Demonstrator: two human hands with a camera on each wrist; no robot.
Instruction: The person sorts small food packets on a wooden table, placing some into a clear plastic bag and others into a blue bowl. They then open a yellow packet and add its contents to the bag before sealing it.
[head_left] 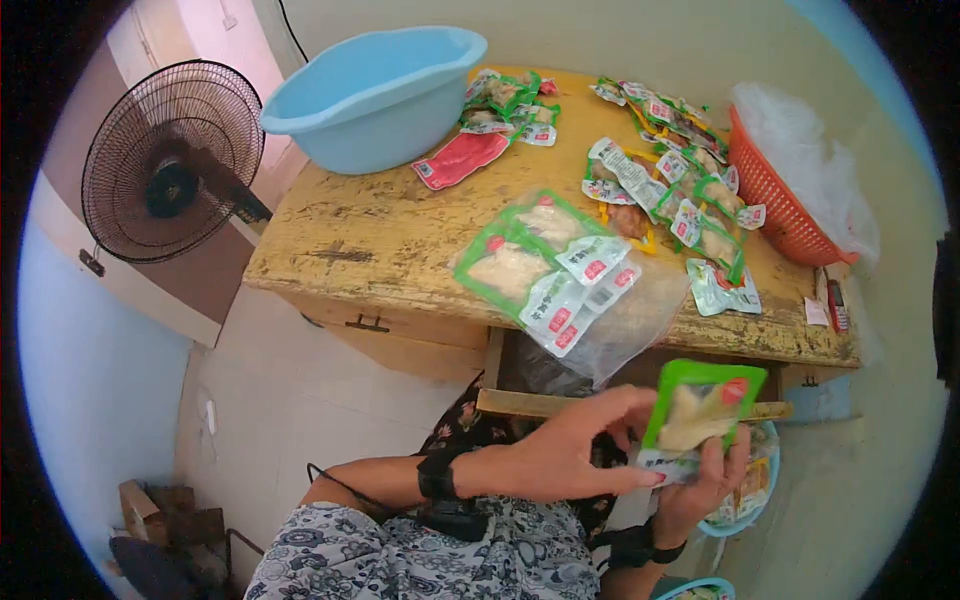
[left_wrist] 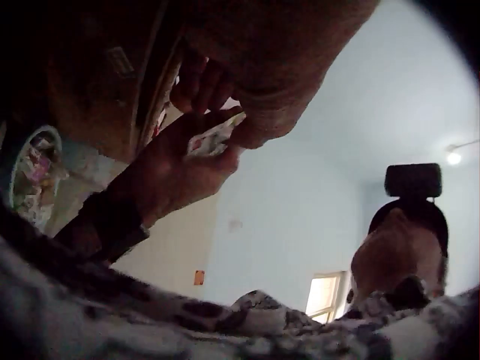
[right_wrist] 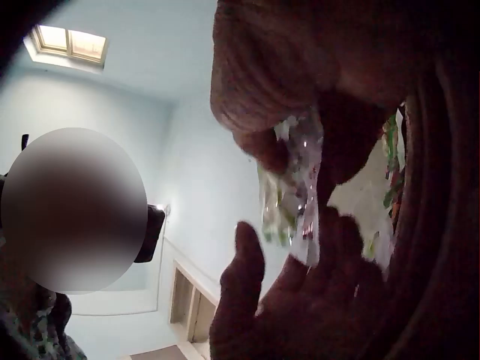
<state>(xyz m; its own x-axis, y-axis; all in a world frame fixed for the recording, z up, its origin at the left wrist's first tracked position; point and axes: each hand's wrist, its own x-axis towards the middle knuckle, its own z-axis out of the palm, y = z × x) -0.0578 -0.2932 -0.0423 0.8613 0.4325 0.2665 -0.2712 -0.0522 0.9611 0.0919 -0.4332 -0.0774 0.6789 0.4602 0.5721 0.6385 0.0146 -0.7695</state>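
A small green-edged food packet (head_left: 695, 405) is gripped at its lower right by my right hand (head_left: 715, 475). My left hand (head_left: 560, 450) is at the packet's left side, fingers and thumb spread apart; whether a fingertip touches it, I cannot tell. The right wrist view has the packet (right_wrist: 289, 195) under my right hand (right_wrist: 307, 67), with my left hand (right_wrist: 300, 315) below, thumb raised. In the left wrist view my right hand (left_wrist: 180, 169) pinches the packet (left_wrist: 214, 139). Large flat packets (head_left: 520, 255) lie on a clear bag at the table's front edge.
The worn yellow table (head_left: 350, 245) bears a blue basin (head_left: 385, 110), a red packet (head_left: 462, 160), several small packets (head_left: 640, 180) and a red basket (head_left: 785, 200) with clear plastic. A drawer (head_left: 530, 403) stands pulled out. Blue tubs (head_left: 765, 505) of packets are low right; a fan (head_left: 172, 190) is left.
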